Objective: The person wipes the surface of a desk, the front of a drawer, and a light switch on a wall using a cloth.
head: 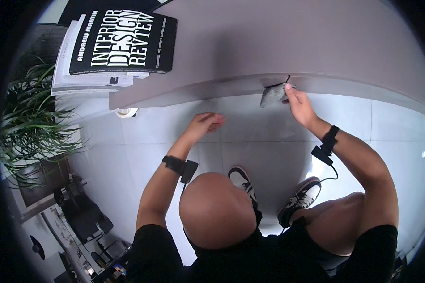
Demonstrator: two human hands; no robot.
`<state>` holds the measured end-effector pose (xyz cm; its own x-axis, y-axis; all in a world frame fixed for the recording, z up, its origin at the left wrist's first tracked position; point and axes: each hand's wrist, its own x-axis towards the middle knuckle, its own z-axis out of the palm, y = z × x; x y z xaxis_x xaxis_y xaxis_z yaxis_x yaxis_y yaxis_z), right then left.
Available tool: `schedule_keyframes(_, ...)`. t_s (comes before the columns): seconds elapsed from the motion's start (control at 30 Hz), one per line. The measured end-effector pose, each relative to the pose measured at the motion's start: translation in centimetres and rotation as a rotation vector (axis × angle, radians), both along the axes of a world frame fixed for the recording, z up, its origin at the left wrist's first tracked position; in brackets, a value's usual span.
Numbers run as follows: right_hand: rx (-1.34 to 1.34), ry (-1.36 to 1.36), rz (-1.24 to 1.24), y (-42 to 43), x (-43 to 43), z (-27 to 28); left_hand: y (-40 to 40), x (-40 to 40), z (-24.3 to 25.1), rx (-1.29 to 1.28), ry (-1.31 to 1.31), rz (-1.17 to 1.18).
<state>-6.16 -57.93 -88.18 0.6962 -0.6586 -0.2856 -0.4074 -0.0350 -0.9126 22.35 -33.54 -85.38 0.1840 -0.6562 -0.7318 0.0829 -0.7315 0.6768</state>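
A small grey cloth pouch with a black cord hangs at the front face of the grey-brown table. My right hand pinches its upper right part between thumb and fingers; part of the pouch is hidden behind them. To the left and a little lower, my left hand is in the air before the table's edge, fingers bent and slightly blurred, with no object seen in it. Black straps with small black boxes sit around both wrists.
Stacked books lie at the table's left end, beside a leafy green plant. A round white object shows under the table's left edge. A black office chair stands at the lower left. The floor is pale tile.
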Motion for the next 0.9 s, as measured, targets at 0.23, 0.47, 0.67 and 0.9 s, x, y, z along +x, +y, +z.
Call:
schedule_keyframes(0.23,-0.136,0.009,0.203,1.6,3.9,-0.3,6.0,-1.9,-2.0,0.012,0.099,0.333)
schedule_keyframes(0.47,-0.3,-0.056,0.492,7.3,15.1,-0.4,5.4,-2.5,-0.8,0.028,0.137,0.349)
schedule_keyframes(0.67,-0.12,-0.102,0.255,6.3,13.3,1.7,4.3,-2.6,0.1,-0.035,0.134,0.393)
schedule_keyframes(0.9,-0.167,-0.206,-0.025,-1.7,-2.8,5.0,4.7,-3.5,-2.9,0.006,0.171,0.349)
